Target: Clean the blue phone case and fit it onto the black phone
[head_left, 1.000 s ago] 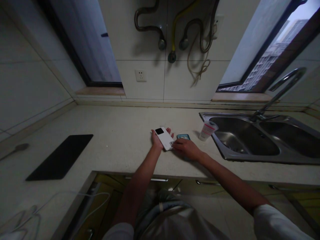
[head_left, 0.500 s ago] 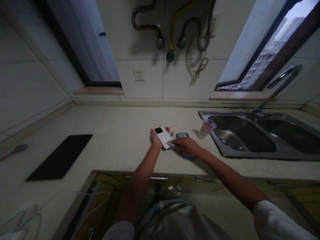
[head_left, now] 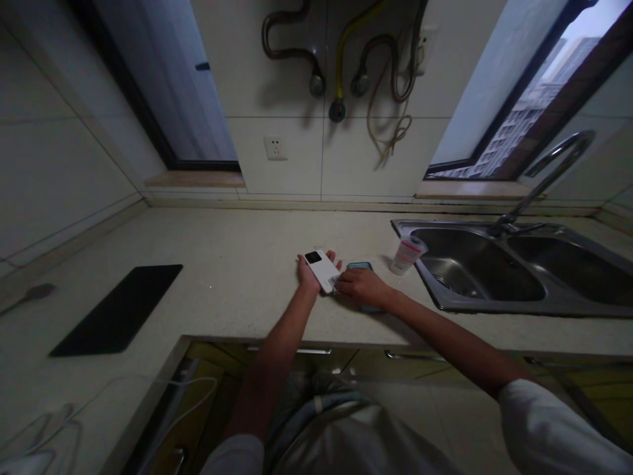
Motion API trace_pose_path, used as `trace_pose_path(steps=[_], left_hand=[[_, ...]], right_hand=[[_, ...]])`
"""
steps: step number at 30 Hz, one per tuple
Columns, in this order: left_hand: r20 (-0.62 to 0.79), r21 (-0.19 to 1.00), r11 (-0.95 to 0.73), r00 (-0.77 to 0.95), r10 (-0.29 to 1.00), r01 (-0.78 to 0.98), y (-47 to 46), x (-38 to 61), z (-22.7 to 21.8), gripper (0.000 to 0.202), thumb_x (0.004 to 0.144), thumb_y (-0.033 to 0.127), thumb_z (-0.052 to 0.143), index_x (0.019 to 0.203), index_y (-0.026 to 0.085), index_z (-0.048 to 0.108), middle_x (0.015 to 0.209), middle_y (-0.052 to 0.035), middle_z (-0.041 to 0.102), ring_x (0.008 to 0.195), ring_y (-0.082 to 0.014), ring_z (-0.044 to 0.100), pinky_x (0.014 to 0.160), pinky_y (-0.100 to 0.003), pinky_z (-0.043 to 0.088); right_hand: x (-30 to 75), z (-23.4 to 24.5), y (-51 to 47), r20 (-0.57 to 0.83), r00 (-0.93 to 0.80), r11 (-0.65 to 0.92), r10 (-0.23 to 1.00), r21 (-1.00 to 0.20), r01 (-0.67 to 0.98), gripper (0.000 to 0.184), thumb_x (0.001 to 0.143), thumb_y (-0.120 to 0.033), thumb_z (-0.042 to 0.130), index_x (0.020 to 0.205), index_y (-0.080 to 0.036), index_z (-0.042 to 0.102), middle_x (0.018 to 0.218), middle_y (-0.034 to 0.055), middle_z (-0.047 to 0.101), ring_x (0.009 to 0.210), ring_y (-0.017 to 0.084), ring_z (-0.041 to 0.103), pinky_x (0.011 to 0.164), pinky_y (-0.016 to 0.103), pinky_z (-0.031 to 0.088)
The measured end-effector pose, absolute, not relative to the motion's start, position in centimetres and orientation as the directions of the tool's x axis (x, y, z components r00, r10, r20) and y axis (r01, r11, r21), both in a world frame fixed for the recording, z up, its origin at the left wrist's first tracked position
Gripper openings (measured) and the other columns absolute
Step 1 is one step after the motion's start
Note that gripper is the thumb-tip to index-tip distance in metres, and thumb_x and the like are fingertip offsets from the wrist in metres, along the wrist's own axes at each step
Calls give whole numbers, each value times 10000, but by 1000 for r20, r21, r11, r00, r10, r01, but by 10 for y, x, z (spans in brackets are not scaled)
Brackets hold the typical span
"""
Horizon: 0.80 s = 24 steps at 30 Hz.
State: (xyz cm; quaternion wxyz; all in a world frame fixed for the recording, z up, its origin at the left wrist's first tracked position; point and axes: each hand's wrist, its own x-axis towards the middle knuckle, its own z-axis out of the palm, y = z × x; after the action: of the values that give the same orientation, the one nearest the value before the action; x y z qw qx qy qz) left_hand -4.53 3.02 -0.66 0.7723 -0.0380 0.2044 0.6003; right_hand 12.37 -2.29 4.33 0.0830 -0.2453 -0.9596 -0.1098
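A white smartphone (head_left: 322, 269) lies back side up in my left hand (head_left: 308, 276), whose fingers curl round its edges. Its dark square camera block points away from me. At the phone's lower right corner my right hand (head_left: 363, 285) is closed, fingertips pinching a small thin greyish piece (head_left: 333, 282) pressed against the back; its kind cannot be made out. Beneath my right hand, a blue-and-dark flat thing shaped like a phone or case (head_left: 360, 265) rests on the worktop, mostly covered.
Right of my hands, a clear plastic cup (head_left: 407, 254) with a pink band stands by the steel double sink (head_left: 438, 305). A black flat board (head_left: 119, 310) lies on the pale worktop (head_left: 232, 264) to the left, near a dark spoon-like utensil (head_left: 37, 293) and a white cable (head_left: 148, 379).
My right hand has shifted slightly left and down onto the phone's lower end, and its fingers now cover more of the greyish piece. The left hand and phone stay nearly still.
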Motion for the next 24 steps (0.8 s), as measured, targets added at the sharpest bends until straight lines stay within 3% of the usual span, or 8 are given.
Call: trace_pose_path(steps=[10, 24], left_hand=[[-394, 194, 261, 168, 904, -946, 29, -44, -5, 723, 891, 768, 268, 928, 161, 661, 925, -163, 684, 969, -331, 682, 920, -614, 506], [-390, 162, 295, 214, 896, -942, 30, -46, -6, 692, 898, 756, 292, 970, 162, 640, 952, -170, 702, 1009, -347, 686, 873, -604, 521]], right_hand=[[122, 51, -23, 81, -878, 857, 472, 191, 478, 162, 987, -220, 536, 1004, -166, 689, 993, 103, 709, 856, 193, 611, 697, 291, 370], [116, 43, -26, 106, -857, 835, 504, 192, 515, 135, 958, -207, 555, 970, -151, 677, 949, 115, 700, 845, 206, 622, 689, 296, 389]])
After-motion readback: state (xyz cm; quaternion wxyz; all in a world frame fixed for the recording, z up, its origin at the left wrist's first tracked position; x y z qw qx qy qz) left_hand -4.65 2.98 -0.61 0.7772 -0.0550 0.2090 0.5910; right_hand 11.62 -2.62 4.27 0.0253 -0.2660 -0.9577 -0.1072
